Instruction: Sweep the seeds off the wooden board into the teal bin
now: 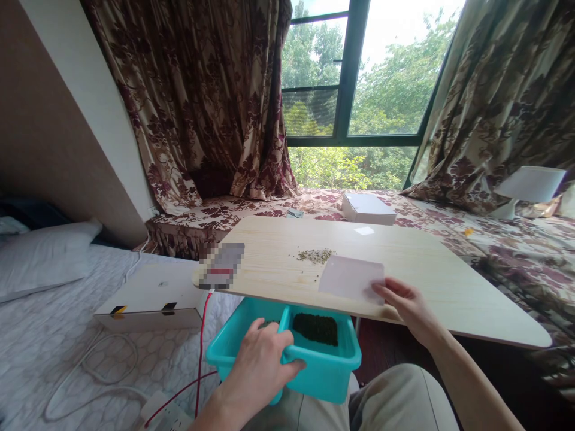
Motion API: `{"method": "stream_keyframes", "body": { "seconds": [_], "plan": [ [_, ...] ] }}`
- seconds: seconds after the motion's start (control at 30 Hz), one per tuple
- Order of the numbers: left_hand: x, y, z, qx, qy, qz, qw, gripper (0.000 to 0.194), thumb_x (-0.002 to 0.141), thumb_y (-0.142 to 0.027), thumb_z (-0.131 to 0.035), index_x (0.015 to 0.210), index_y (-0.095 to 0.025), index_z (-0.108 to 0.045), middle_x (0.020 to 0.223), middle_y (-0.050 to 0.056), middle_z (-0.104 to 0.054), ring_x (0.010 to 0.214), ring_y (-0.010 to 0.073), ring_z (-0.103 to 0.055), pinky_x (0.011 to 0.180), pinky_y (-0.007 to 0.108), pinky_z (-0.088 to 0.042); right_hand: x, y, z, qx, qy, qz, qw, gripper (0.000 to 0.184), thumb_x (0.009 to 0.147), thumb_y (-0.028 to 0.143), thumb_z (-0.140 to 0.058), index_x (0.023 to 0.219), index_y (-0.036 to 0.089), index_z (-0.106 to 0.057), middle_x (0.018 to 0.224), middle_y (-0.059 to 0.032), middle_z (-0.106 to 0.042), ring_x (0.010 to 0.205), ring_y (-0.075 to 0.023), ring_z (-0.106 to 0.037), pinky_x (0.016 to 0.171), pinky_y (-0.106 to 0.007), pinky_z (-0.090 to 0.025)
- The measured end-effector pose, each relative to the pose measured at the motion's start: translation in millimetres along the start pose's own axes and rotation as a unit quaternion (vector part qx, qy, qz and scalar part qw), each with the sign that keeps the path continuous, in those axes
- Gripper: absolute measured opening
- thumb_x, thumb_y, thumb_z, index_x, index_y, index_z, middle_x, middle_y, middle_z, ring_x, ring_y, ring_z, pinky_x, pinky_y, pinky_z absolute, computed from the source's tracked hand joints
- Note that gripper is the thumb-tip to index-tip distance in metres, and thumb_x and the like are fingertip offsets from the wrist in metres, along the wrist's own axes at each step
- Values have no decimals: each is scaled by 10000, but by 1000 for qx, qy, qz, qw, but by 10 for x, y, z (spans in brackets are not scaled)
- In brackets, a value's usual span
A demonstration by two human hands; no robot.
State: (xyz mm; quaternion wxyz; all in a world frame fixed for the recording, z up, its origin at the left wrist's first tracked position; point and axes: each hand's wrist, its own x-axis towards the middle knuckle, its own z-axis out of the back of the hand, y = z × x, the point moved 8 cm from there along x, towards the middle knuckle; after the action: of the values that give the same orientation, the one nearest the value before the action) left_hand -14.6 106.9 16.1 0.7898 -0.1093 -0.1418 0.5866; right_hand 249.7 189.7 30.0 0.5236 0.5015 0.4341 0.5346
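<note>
My left hand [267,353] is closed on the near edge of a teal two-compartment bin [326,368], its fingers over the middle divider and its thumb against the outer wall. Dark green grains [315,329] lie in the right compartment; my hand partly hides what is in the left one. Between the thumb and fingers of my right hand [406,302] is a pale, translucent flat plastic scraper [348,276], low over the wooden tabletop. Left of and beyond the scraper's far edge, a loose heap of small greenish and whitish grains [315,256] is scattered on the tabletop [269,239].
A pixelated flat item with a red cable [202,347] sits at the tabletop's left end. Beside it, a white box [153,293] and a power strip [166,413] lie on the bed. Behind are another white box [368,209], a small white card [364,231] and a lamp [530,185].
</note>
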Motion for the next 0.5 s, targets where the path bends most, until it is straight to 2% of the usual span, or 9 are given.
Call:
{"method": "stream_keyframes", "body": {
  "seconds": [0.13,0.33,0.5],
  "plan": [
    [-8,2,4,3,-1,3,1000,152,747,-343,-663,693,-226,-584,709,-14,-548,810,190,-563,982,402,-339,127,13,57,3,-62,47,997,451,541,588,-750,763,196,-735,769,-74,-744,709,-224,-671,623,-292,-528],
    [-7,25,4,3,9,11,1000,156,752,-355,-659,704,-224,-589,724,-12,-555,827,192,-561,991,400,-328,297,-79,-30,1,-60,67,996,472,544,609,-733,757,187,-727,770,-72,-743,725,-226,-679,675,-316,-535],
    [-9,75,13,15,15,20,1000,168,759,-370,-647,706,-220,-592,718,-11,-545,783,185,-551,978,396,-338,303,-92,-121,17,-40,46,998,465,517,583,-763,756,185,-735,756,-62,-744,725,-215,-672,692,-301,-526]
  ]
}}
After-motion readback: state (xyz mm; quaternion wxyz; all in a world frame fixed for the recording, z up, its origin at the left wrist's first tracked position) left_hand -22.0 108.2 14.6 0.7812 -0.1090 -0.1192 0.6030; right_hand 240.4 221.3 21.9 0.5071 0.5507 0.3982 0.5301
